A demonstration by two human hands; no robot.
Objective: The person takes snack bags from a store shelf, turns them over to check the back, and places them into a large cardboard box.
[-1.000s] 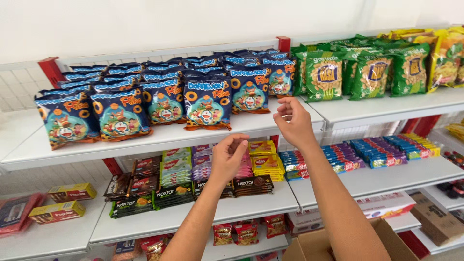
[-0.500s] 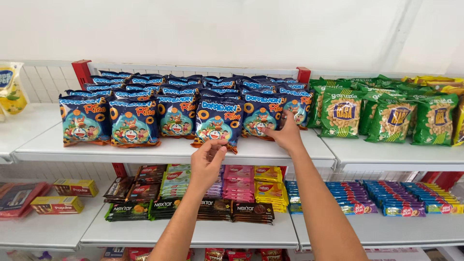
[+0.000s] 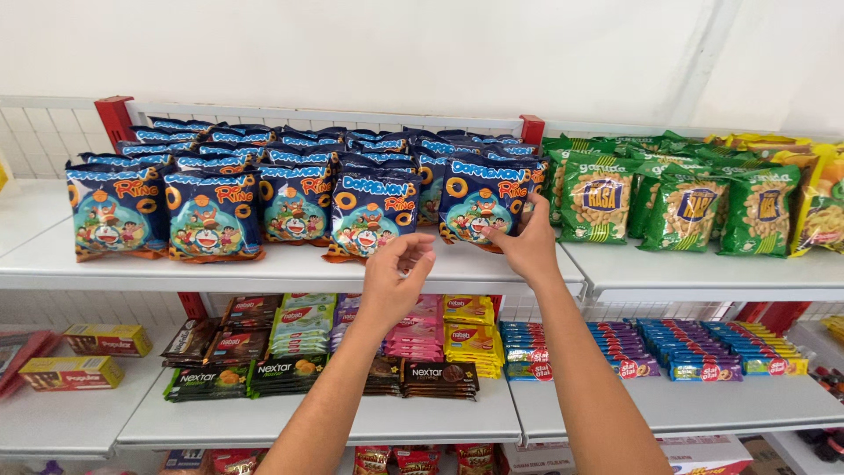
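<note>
- Head view, against the earlier frames: both hands had climbed from in front of the lower shelf to the top shelf's front edge, and the camera had tilted up so the blue rows filled the middle.
- Right hand (image 3: 530,246) had closed the gap to the front-row blue snack bag (image 3: 482,200); a second before it hung short of the row. Judged from this, work had shifted from reaching to handling that one bag.
- Right fingers were pressed against the bag's lower right corner, thumb under and fingers curled around the edge at about 4 o'clock of the pack. Grip looked like a pinch, though the far fingers were hidden behind the foil.
- That bag stood upright, tilted slightly, on the white top shelf (image 3: 290,268), last of the blue row, just beside the green peanut bags (image 3: 598,202) at its 3 o'clock.
- Left hand (image 3: 393,280) hovered empty, fingers loosely spread and half curled, touching nothing.
- Nearest to it, at 11 o'clock, was the leaning blue bag (image 3: 371,215); near, not touching.
- Lower shelf (image 3: 440,420) carried the biscuit packs (image 3: 290,339), at 6 o'clock of both hands.
</note>
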